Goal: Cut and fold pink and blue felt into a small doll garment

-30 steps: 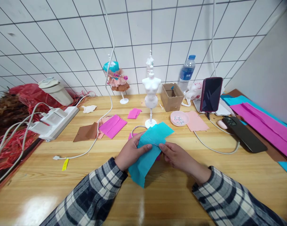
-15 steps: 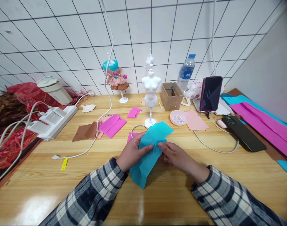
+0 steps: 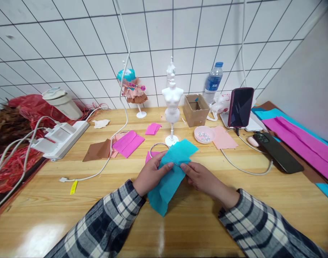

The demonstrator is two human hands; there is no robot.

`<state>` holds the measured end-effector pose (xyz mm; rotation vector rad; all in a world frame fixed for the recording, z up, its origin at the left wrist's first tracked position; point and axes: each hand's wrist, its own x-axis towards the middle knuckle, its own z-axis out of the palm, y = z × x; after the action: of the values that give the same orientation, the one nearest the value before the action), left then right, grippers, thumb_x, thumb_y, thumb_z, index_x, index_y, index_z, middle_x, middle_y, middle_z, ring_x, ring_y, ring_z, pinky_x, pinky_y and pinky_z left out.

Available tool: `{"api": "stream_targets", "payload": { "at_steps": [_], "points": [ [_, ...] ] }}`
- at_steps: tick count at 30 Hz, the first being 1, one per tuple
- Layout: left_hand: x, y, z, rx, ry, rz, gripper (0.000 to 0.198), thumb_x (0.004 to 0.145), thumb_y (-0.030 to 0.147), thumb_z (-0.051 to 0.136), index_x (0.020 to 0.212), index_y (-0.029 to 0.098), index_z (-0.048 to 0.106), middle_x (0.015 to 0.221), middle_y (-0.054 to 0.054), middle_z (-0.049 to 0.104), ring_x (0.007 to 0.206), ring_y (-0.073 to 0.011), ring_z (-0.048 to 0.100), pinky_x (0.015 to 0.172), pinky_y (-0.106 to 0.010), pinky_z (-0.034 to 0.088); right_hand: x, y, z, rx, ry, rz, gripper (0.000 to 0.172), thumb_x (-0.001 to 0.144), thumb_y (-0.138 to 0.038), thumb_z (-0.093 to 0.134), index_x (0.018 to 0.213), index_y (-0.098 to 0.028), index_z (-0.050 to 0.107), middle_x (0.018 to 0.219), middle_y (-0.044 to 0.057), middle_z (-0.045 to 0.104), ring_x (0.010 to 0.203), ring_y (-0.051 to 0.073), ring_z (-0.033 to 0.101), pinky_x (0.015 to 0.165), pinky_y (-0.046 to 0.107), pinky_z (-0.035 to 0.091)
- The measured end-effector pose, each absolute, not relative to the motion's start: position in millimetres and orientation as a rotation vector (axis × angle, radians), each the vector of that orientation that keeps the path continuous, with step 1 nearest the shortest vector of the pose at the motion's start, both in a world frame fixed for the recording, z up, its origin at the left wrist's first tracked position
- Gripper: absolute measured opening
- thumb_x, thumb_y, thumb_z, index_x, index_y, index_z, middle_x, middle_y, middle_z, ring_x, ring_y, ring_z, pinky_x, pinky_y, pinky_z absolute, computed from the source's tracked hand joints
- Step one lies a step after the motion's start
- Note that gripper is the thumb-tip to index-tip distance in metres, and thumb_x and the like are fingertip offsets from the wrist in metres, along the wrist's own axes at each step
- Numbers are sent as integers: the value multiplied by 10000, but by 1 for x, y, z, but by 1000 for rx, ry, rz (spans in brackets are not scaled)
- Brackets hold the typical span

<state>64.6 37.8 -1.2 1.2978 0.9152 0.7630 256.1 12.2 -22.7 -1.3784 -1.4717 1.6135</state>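
Observation:
A sheet of turquoise crepe paper (image 3: 170, 186) is held above the wooden table, its lower end hanging down in a fold. My left hand (image 3: 152, 173) grips its left side, thumb on top and fingers behind, partly hidden. On the right edge, my right hand (image 3: 200, 178) pinches the paper between thumb and fingers. A thin line, perhaps a wire or needle, runs between the two thumb tips; I cannot tell which. Just beyond the paper stands a white mini dress form (image 3: 172, 102) on a round base. A pale ring (image 3: 159, 144) lies behind my left hand.
Pink paper pieces (image 3: 129, 144) and brown paper (image 3: 97, 150) lie left. A pink dish of small shiny bits (image 3: 204, 135), a cardboard box (image 3: 196, 111), a bottle (image 3: 214, 82) and phones (image 3: 279, 153) are right. A white cable (image 3: 99, 171) crosses the left side. A decorated form (image 3: 134, 89) stands behind.
Hardly anything differs. The paper and both hands keep almost the same position, with only a slight shift at the thumbs and the paper's folds.

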Motion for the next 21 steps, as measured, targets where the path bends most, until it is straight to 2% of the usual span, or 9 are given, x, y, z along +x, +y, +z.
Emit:
{"api": "stream_targets", "payload": {
  "at_steps": [6, 15, 21],
  "points": [
    [65, 37, -1, 1283, 876, 759, 593, 813, 394, 683, 1329, 160, 507, 1192, -99, 674, 1037, -263, 644, 862, -350, 520, 255, 10, -12, -1359, -1433, 1699, 555, 816, -757, 390, 721, -211, 415, 531, -77, 380, 445, 72, 355, 425, 217, 296],
    [64, 38, -6, 1387, 901, 764, 601, 809, 393, 687, 1337, 166, 510, 1287, -103, 626, 1174, -300, 578, 932, -371, 498, 255, 12, -18, -1358, -1429, 1666, 573, 789, -764, 429, 732, -196, 478, 550, -70, 364, 467, 78, 354, 429, 224, 263],
    [65, 37, -5, 1391, 911, 762, 620, 818, 378, 676, 1364, 156, 485, 1300, -112, 617, 1217, -309, 551, 959, -393, 490, 255, 14, -23, -1350, -1490, 1646, 591, 787, -774, 415, 672, -196, 458, 532, -55, 384, 478, 88, 366, 448, 234, 269]
  ]
}}
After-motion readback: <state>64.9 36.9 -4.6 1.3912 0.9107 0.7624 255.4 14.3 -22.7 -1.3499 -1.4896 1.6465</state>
